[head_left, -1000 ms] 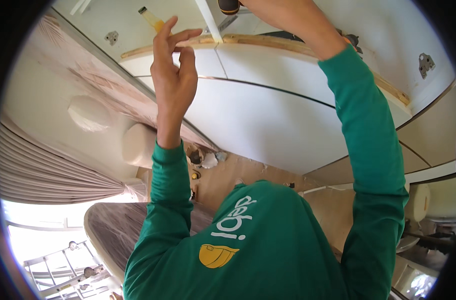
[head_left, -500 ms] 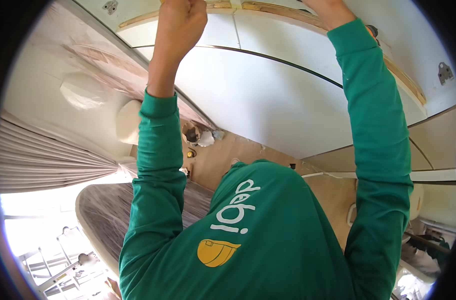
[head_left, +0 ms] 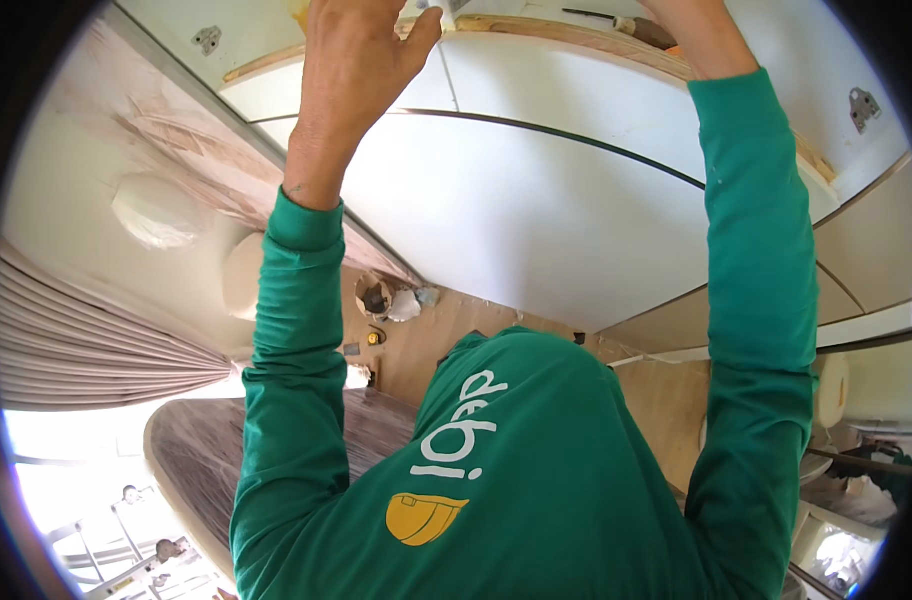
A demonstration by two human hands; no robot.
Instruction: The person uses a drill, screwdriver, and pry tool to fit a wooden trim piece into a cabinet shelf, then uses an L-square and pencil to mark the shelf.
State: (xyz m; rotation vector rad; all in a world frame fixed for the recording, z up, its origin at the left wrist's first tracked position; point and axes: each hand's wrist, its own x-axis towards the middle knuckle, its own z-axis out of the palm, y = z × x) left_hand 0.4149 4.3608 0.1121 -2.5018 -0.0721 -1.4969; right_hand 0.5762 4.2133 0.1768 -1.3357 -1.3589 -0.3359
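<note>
At the top edge, my left hand [head_left: 361,55] is raised in front of a white panel [head_left: 526,190], its thumb stretched away from the palm. The upper edge cuts off its fingertips. A blurred yellow patch [head_left: 301,14] shows beside it; I cannot make out what it is. Of my right hand [head_left: 711,40], only the wrist and heel show at the upper right, the fingers being out of view. Just left of it lies a screwdriver-like tool [head_left: 644,32] with a brown handle and thin dark shaft, by a curved wooden strip [head_left: 566,35].
Metal hinge plates [head_left: 863,110] sit on the white surface at both sides. Below are a plastic-covered table [head_left: 211,440], an open bag [head_left: 373,295] and a small yellow-and-black item [head_left: 376,337] on the floor. A gathered curtain [head_left: 96,340] hangs left, above a metal ladder [head_left: 126,570].
My left hand has gone from a closed grip to a spread thumb and come slightly lower. My right wrist has shifted right and down, uncovering the brown-handled tool.
</note>
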